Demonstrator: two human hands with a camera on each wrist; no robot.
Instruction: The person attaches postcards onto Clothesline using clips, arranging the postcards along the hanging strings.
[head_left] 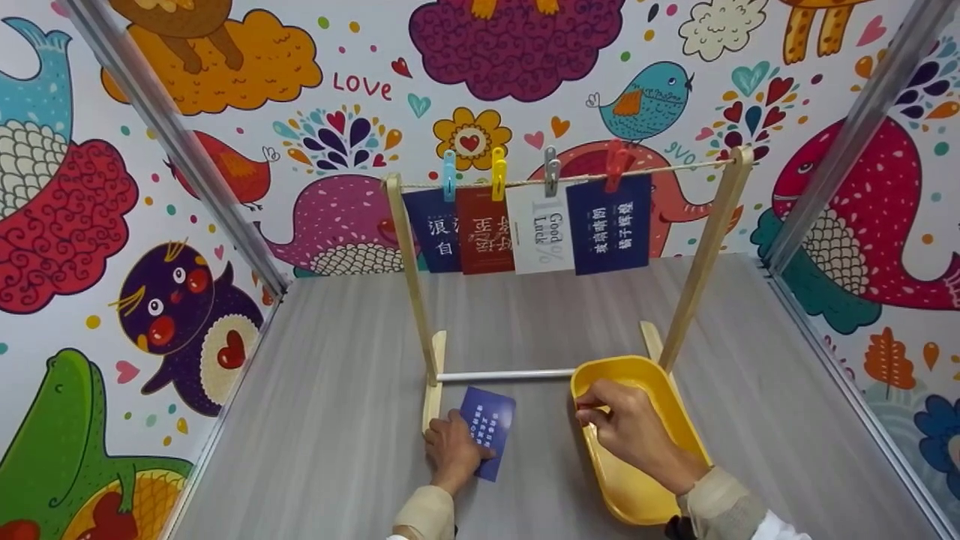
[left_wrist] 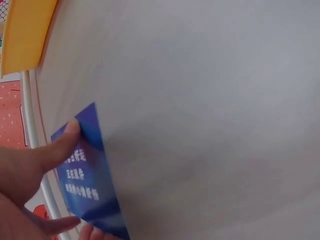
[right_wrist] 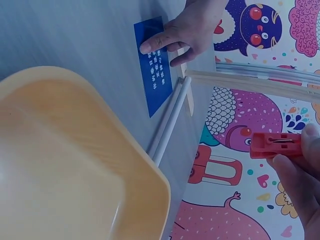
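Note:
A blue card [head_left: 489, 431] with white writing is at the left foot of a wooden rack. My left hand [head_left: 454, 448] holds it, thumb [left_wrist: 72, 128] across its face and fingers at its edge, also seen in the left wrist view. Above the yellow basin [head_left: 679, 401], my right hand [head_left: 626, 420] pinches a red clothespin [right_wrist: 275, 145] between thumb and fingers. In the head view the fingers hide most of that clothespin.
On the rack's rope [head_left: 675, 169] hang several cards under blue, yellow, grey and red clothespins [head_left: 617, 166]. A white bar [head_left: 510, 375] joins the wooden posts [head_left: 705, 259] low down. Walls [head_left: 330, 142] printed with cartoon animals enclose the grey tabletop [head_left: 322, 420].

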